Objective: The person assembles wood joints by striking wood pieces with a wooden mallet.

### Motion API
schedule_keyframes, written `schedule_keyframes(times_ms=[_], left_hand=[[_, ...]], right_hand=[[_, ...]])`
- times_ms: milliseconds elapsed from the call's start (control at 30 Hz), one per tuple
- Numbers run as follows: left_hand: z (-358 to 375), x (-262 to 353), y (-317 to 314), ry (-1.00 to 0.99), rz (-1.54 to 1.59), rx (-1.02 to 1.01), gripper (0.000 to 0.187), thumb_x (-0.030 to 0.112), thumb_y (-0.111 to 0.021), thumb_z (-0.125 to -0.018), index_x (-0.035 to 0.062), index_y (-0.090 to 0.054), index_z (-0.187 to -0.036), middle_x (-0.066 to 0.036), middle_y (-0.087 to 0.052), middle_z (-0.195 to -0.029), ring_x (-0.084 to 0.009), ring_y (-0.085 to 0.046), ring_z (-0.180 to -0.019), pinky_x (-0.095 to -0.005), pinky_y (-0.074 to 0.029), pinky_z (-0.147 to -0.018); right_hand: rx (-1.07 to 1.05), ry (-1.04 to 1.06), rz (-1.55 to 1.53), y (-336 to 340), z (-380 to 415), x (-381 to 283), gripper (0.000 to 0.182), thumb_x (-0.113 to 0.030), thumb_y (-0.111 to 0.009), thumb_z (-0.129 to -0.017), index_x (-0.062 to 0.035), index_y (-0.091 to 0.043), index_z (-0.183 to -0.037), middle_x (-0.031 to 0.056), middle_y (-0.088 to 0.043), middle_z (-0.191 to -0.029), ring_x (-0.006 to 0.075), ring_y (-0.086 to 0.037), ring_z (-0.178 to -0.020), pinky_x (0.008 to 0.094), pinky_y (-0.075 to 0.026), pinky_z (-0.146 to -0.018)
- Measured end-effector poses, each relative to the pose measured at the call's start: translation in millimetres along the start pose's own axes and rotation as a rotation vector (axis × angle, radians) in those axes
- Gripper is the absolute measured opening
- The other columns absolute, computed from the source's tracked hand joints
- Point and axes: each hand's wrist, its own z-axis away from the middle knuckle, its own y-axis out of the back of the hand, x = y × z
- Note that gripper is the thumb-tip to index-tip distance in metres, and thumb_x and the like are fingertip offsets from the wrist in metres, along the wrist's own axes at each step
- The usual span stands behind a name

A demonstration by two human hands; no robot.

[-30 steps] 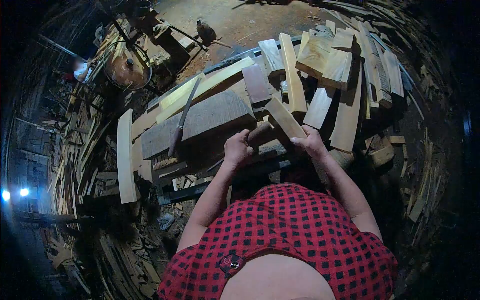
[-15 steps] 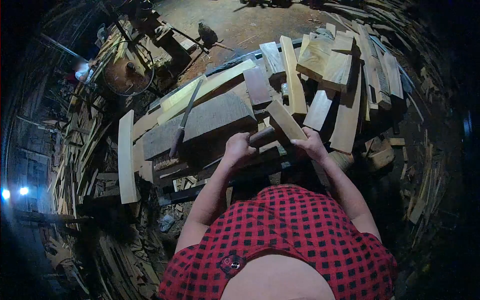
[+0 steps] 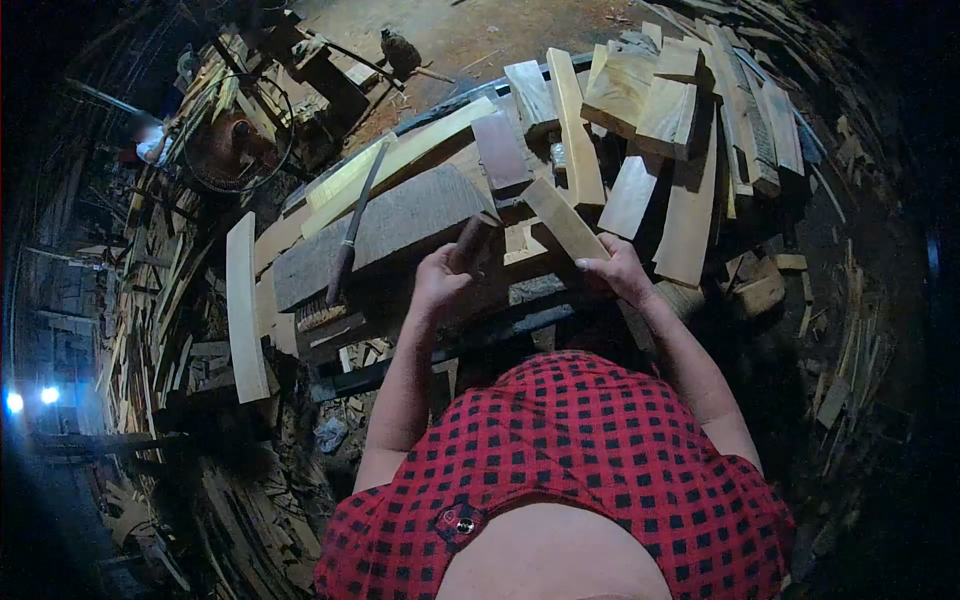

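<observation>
My left hand (image 3: 441, 281) is closed round a dark brown, rod-like piece (image 3: 473, 241), which tilts up to the right in front of a thick grey-brown timber block (image 3: 390, 230). In my right hand (image 3: 619, 268) is a flat, light brown wooden block (image 3: 565, 220), gripped at its lower right end, with my thumb on its near edge. The two held pieces are apart. A long dark tool (image 3: 357, 225) lies slanted across the thick timber block. Just beyond the held wooden block rests a reddish-brown board (image 3: 501, 150).
Stacked blocks (image 3: 668, 115) and long planks (image 3: 690, 225) lie at the right. A pale curved board (image 3: 245, 310) stands out at the left. A round metal hoop (image 3: 290, 130) is at the upper left, with a person (image 3: 152, 142) behind it. Wood scraps cover the ground.
My left hand has moved left, away from my right hand, and the dark piece in it now points more steeply upward. The view has shifted slightly.
</observation>
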Motion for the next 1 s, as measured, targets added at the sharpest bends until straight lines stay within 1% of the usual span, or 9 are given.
schedule_keyframes(times_ms=[100,167,233,267,300,400,467,567,1000], left_hand=[[18.2,26.7,11.3,0.008,0.139,0.029,0.039,0.0,-0.06,-0.064,-0.0011,-0.057,-0.103,-0.006,-0.063,-0.09,-0.0133,-0.06,-0.078,-0.0268,-0.048,-0.069],[30.4,51.2,16.3,-0.005,0.216,0.051,0.039,-0.005,-0.06,-0.066,-0.0014,-0.055,-0.105,-0.006,-0.062,-0.093,-0.0128,-0.06,-0.077,-0.0269,-0.05,-0.064],[41.9,80.8,20.8,0.011,0.195,0.11,0.028,0.001,-0.064,-0.071,0.0005,-0.056,-0.098,-0.003,-0.061,-0.08,-0.0091,-0.058,-0.066,-0.0247,-0.047,-0.055],[48.0,112.9,13.4,-0.092,0.295,0.18,0.022,0.003,-0.07,-0.068,0.005,-0.058,-0.087,-0.001,-0.058,-0.071,-0.0061,-0.054,-0.056,-0.0218,-0.045,-0.048],[44.3,115.7,15.3,-0.084,0.275,0.257,0.023,0.005,-0.069,-0.071,0.0046,-0.056,-0.089,-0.001,-0.056,-0.068,-0.0083,-0.055,-0.054,-0.0225,-0.045,-0.048],[35.1,132.2,2.4,-0.172,0.441,0.36,0.026,0.007,-0.069,-0.072,0.004,-0.054,-0.093,-0.001,-0.055,-0.068,-0.0088,-0.055,-0.054,-0.0226,-0.046,-0.048],[22.0,132.4,-10.0,-0.401,0.528,0.441,0.029,0.009,-0.069,-0.072,0.0035,-0.051,-0.095,-0.002,-0.055,-0.069,-0.0093,-0.056,-0.054,-0.0228,-0.046,-0.049],[9.0,138.3,-28.8,-0.503,0.629,0.488,0.029,0.009,-0.069,-0.072,0.0024,-0.051,-0.094,-0.003,-0.055,-0.069,-0.0094,-0.055,-0.054,-0.0227,-0.046,-0.051],[-11.6,115.3,-49.4,-0.366,0.444,0.544,0.029,0.012,-0.068,-0.073,0.0015,-0.05,-0.092,-0.003,-0.056,-0.066,-0.0095,-0.055,-0.056,-0.0235,-0.044,-0.054]], right_hand=[[-0.02,-0.036,0.007,0.5,1.6,-4.0,0.035,-0.023,-0.072,-0.069,-0.0001,-0.056,-0.091,0.0023,-0.055,-0.074,0.0102,-0.051,-0.064,0.0253,-0.042,-0.057],[-0.087,-0.14,-0.152,-0.6,5.0,-15.5,0.034,-0.021,-0.072,-0.07,-0.0011,-0.055,-0.092,0.0034,-0.054,-0.072,0.0105,-0.052,-0.058,0.0251,-0.043,-0.05],[-0.079,-0.118,-0.158,-1.6,-1.2,-3.5,0.033,-0.021,-0.072,-0.071,-0.0014,-0.055,-0.092,0.0037,-0.054,-0.071,0.0106,-0.052,-0.056,0.0249,-0.043,-0.047],[-0.068,-0.091,-0.165,-2.4,-3.3,0.7,0.033,-0.02,-0.071,-0.071,-0.0017,-0.054,-0.091,0.0041,-0.054,-0.069,0.0107,-0.052,-0.054,0.0247,-0.044,-0.044],[-0.075,-0.095,-0.161,-3.5,-3.3,-0.7,0.033,-0.02,-0.071,-0.071,-0.0017,-0.054,-0.091,0.0041,-0.054,-0.069,0.0107,-0.052,-0.054,0.0247,-0.044,-0.044],[-0.064,-0.112,-0.213,-6.7,-0.2,-9.4,0.032,-0.02,-0.071,-0.071,-0.0015,-0.054,-0.091,0.0035,-0.053,-0.068,0.0108,-0.052,-0.054,0.0252,-0.045,-0.043],[-0.034,-0.119,-0.195,-7.6,2.3,-13.3,0.034,-0.02,-0.071,-0.07,-0.0013,-0.053,-0.092,0.0035,-0.053,-0.067,0.0111,-0.052,-0.053,0.0256,-0.045,-0.043],[-0.041,-0.106,-0.128,-5.2,3.6,-12.6,0.034,-0.021,-0.071,-0.07,-0.0017,-0.054,-0.092,0.0036,-0.053,-0.068,0.0114,-0.052,-0.053,0.0257,-0.045,-0.043],[-0.049,-0.082,-0.099,-1.4,-0.3,1.3,0.037,-0.026,-0.072,-0.068,-0.0026,-0.055,-0.091,0.0039,-0.055,-0.069,0.0115,-0.053,-0.053,0.0253,-0.044,-0.044]])
